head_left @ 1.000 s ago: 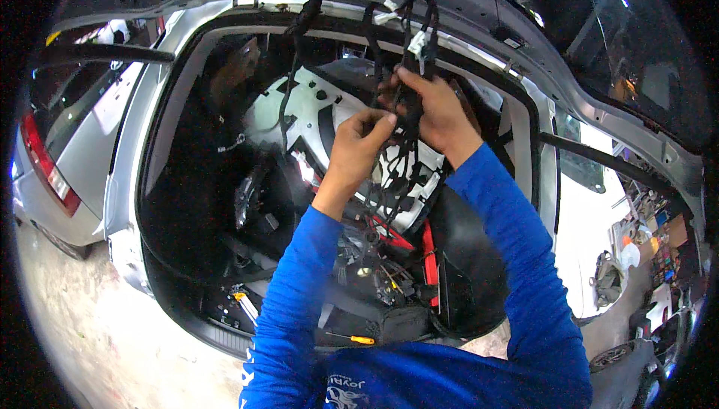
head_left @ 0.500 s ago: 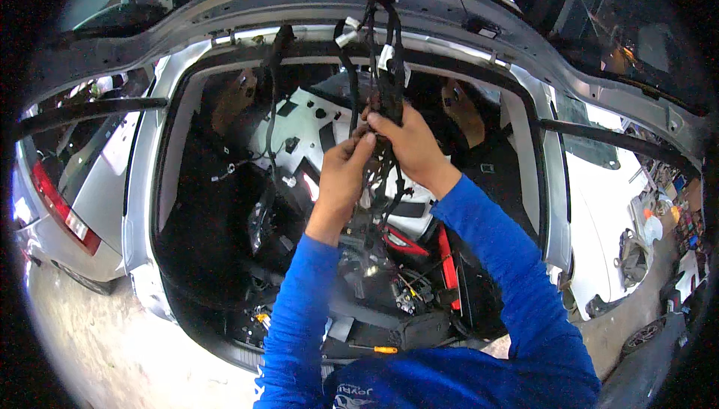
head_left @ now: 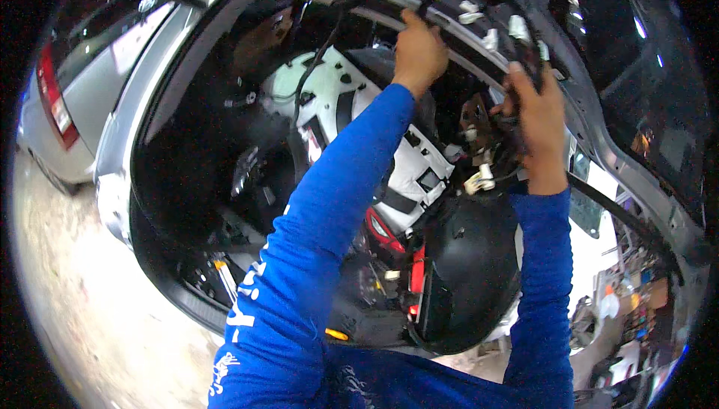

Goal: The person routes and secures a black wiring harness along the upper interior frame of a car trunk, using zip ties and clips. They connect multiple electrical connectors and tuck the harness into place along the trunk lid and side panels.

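"So, how to handle that wiring harness (head_left: 530, 53)?"
"Gently — support it, don't tug its white connectors (head_left: 518, 27). The right hand's (head_left: 541, 113) grip looks closed round it, beside the raised tailgate (head_left: 595, 120); whether the half-curled left hand (head_left: 421, 51) holds anything, I can't tell."
"Its long axis?"
"Steep — upper end leaning left."

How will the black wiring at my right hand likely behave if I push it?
The wiring would probably flop rather than stay straight, since it looks like a slender bundle, though blurred. The white pieces along it may swing or snag, as they stick out. With your right hand on it, it would likely bend mostly beyond your grip.
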`<action>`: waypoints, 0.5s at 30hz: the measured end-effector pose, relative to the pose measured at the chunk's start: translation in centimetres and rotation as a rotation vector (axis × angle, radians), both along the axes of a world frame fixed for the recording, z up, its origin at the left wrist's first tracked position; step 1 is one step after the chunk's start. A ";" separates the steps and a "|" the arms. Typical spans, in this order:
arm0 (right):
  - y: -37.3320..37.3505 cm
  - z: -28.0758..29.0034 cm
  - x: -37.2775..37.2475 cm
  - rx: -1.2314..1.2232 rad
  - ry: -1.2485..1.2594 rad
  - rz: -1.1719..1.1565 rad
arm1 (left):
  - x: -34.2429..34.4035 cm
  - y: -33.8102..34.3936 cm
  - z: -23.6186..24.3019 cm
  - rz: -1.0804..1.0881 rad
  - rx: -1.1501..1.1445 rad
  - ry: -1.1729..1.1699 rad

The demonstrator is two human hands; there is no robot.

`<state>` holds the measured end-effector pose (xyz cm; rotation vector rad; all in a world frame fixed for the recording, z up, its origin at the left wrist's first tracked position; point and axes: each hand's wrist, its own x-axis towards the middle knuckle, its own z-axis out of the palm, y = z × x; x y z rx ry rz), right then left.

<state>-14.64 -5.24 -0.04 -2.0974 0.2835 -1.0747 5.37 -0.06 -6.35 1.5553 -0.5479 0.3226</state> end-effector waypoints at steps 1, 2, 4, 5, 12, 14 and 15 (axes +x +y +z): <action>-0.2 0.5 -0.4 0.017 0.004 0.069 | -0.2 0.2 -0.3 0.037 0.020 -0.080; -0.3 1.2 0.0 -0.025 0.029 -0.057 | -0.4 0.5 -0.6 0.035 0.094 -0.126; -0.9 2.1 -0.1 -0.103 0.029 -0.047 | -0.8 1.1 -1.1 0.104 0.169 -0.231; -1.1 2.3 -0.3 -0.149 0.050 -0.031 | -0.8 1.2 -1.0 0.100 0.174 -0.235; -2.1 2.8 -1.4 -0.299 0.087 -0.128 | 2.1 1.2 1.9 0.184 0.379 -0.319; -1.8 2.7 -1.5 -0.385 0.104 -0.203 | 2.4 0.6 1.9 0.095 0.424 -0.306; -1.6 2.7 -1.5 -0.252 0.125 -0.211 | 2.5 0.2 1.6 0.090 0.327 -0.243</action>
